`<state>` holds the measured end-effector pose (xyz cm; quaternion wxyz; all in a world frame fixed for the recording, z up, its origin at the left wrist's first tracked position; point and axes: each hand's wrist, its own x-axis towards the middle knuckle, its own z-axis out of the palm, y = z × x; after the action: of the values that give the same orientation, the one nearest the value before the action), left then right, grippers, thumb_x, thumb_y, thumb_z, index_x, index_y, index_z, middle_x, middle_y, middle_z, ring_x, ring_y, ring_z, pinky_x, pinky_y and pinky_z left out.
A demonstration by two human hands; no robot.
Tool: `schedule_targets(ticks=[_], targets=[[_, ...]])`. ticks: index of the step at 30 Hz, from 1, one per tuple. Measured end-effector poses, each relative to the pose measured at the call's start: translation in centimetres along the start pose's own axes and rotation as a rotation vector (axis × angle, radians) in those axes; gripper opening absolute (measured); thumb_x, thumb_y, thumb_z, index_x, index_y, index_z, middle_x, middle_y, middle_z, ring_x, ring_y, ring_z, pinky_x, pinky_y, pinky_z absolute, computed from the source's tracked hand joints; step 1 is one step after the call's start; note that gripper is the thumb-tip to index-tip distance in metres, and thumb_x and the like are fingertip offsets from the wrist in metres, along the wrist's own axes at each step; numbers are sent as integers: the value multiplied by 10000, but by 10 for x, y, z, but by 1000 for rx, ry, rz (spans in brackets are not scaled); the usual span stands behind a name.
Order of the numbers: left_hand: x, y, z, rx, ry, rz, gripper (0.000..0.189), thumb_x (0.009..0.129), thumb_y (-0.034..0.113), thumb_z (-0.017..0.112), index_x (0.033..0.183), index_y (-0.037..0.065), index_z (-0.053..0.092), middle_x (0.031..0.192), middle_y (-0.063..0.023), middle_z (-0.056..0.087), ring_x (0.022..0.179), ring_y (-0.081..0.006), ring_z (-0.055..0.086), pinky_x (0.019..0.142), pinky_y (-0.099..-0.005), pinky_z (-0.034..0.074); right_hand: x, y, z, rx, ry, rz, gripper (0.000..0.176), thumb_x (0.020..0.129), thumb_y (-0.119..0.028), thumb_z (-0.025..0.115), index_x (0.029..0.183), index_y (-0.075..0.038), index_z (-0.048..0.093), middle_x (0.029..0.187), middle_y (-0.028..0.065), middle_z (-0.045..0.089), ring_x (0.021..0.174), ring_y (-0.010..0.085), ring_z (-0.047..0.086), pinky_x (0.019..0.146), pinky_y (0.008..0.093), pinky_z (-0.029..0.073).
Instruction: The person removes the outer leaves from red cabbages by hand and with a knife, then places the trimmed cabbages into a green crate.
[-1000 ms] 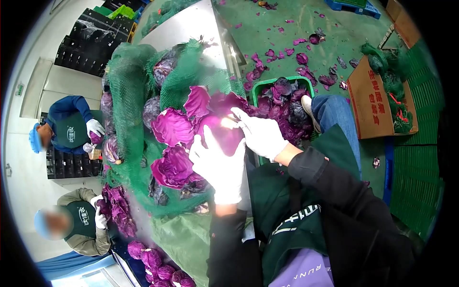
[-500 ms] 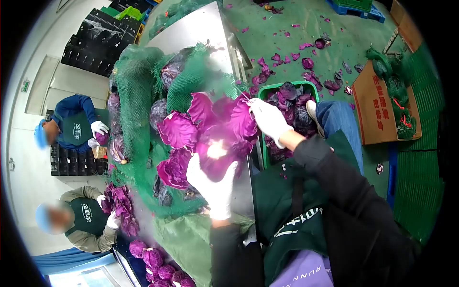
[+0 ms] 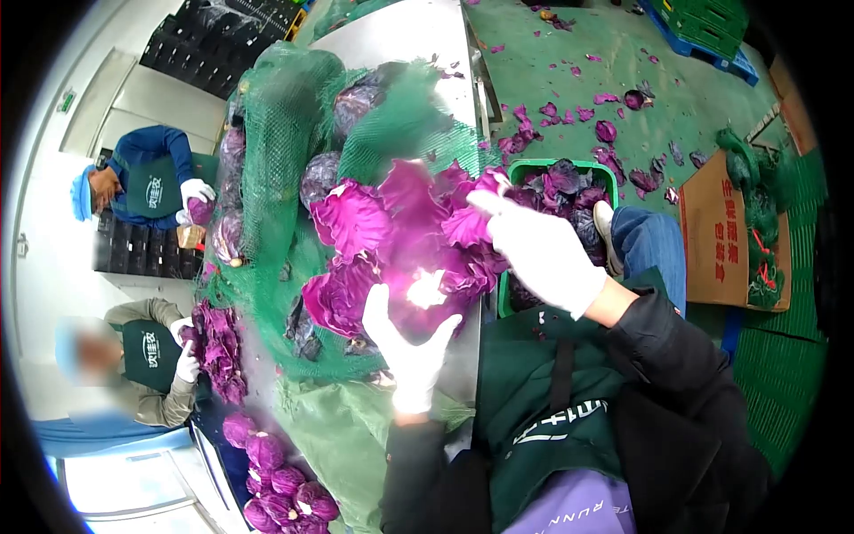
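Note:
A red cabbage [image 3: 425, 254] with its outer leaves spread wide lies on the green netting in front of me, its pale stem end facing up. My left hand [image 3: 411, 351], in a white glove, cups the near side of this cabbage between thumb and fingers. White-gloved too, my right hand [image 3: 547, 254] is at the right-hand leaves, its fingers pressed together at a leaf edge. Blur hides what is between them. Whole red cabbages [image 3: 322, 178] sit beyond in the green net bag [image 3: 285, 133].
A green crate [image 3: 560, 163] of dark leaves stands beside the steel table [image 3: 405, 36]. Leaf scraps litter the floor. Two co-workers [image 3: 151, 191] handle cabbage across the table. Peeled cabbages [image 3: 267, 449] are heaped at lower left. A cardboard box [image 3: 712, 236] holds netting at right.
My right hand has turned and moved in over the right-hand leaves, with its back now showing more. My left hand keeps its hold on the cabbage. The whole view has shifted slightly.

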<state>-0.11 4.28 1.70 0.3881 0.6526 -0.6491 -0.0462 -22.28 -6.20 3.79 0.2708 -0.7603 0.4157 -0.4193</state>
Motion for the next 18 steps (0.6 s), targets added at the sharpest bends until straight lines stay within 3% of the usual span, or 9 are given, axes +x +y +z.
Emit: schedule_targets(ticks=[1, 5, 9, 18], targets=[[1, 3, -1, 0, -10, -4, 1046, 616, 209, 938, 1451, 3, 344, 1404, -164, 412, 1296, -314, 421, 1117, -435, 323, -3, 1, 6, -214, 71, -269, 398, 976, -268, 548, 1307, -51, 588, 1012, 155, 708, 744, 268, 698, 674, 367, 561], [3, -2, 3, -62, -7, -24, 1037, 623, 256, 936, 1450, 6, 362, 1422, -208, 377, 1323, -380, 393, 1113, -485, 338, 11, -25, 1, -275, -417, -160, 523, 980, -319, 536, 1404, -18, 477, 833, 117, 685, 614, 255, 655, 529, 384, 523], [7, 2, 0, -54, 8, -7, 1037, 617, 243, 938, 1444, 1, 362, 1402, -178, 404, 1309, -331, 415, 1109, -443, 342, 20, -18, 10, -317, -469, -289, 610, 998, -360, 502, 1480, -15, 359, 702, 82, 622, 549, 244, 604, 481, 366, 480], [8, 1, 0, -69, 19, -16, 1037, 624, 242, 934, 1443, -16, 352, 1385, -168, 419, 1299, -309, 432, 1101, -426, 351, 35, -14, 15, -275, -560, -359, 617, 1004, -372, 492, 1489, -18, 349, 695, 64, 613, 550, 231, 596, 487, 363, 478]])
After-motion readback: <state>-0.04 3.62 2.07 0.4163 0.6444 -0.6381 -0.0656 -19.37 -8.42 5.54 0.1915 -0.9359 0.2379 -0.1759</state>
